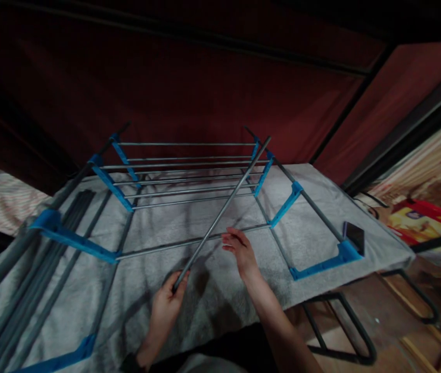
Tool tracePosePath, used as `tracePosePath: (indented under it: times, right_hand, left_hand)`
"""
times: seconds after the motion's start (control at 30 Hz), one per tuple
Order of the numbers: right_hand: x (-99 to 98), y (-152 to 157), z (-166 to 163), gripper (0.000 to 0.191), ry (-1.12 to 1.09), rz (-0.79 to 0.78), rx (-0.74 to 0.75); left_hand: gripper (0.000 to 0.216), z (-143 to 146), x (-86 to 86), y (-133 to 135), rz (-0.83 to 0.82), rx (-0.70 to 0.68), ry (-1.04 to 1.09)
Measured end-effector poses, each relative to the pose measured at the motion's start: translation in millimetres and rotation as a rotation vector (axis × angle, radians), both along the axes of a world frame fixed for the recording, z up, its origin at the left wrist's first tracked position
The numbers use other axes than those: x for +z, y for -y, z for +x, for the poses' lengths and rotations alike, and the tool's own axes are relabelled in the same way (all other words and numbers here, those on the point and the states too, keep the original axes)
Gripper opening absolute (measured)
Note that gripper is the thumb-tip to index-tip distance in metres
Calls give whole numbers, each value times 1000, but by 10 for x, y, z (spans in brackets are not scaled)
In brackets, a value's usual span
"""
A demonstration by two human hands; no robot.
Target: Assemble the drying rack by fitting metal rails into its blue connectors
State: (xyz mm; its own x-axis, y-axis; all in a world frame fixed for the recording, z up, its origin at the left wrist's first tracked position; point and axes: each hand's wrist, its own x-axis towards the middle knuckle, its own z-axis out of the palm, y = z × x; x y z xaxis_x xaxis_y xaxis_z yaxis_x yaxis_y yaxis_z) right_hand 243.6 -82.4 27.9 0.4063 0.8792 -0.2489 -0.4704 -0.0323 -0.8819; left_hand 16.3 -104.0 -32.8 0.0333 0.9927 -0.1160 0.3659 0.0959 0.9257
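A loose grey metal tube (220, 210) slants up and away to the right, its near end gripped in my left hand (169, 300). My right hand (240, 251) is right of the tube, fingers partly spread and nothing visible in them. Its fingers overlap a crossbar (161, 247) of the rack; whether they touch it I cannot tell. The rack frame, of grey tubes and blue plastic brackets (76, 241), lies in front of me. Several thin crossbars (189, 191) join its far brackets. More blue brackets (321, 265) are along the right side.
Several loose grey tubes (45, 280) lie together on the left of the grey cloth-covered surface (204, 280). A phone (354, 235) rests by the right bracket. Dark red panels (189, 88) stand behind. A red and yellow box (430, 223) and black metal loops (344, 326) are at the right.
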Motion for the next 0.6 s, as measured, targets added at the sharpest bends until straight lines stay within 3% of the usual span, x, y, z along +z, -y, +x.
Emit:
tracePosePath:
  times: [0.23, 0.4, 0.6]
  right_hand:
    - [216, -193, 110, 40, -44, 116, -23]
    - [257, -354, 271, 34, -25, 125, -78]
    - [270, -479, 595, 29, -81, 72, -190]
  left_hand:
    - [42, -398, -162, 178, 42, -3, -235]
    - [33, -648, -334, 308, 77, 7, -347]
    - [30, -845, -282, 399, 9, -49, -394]
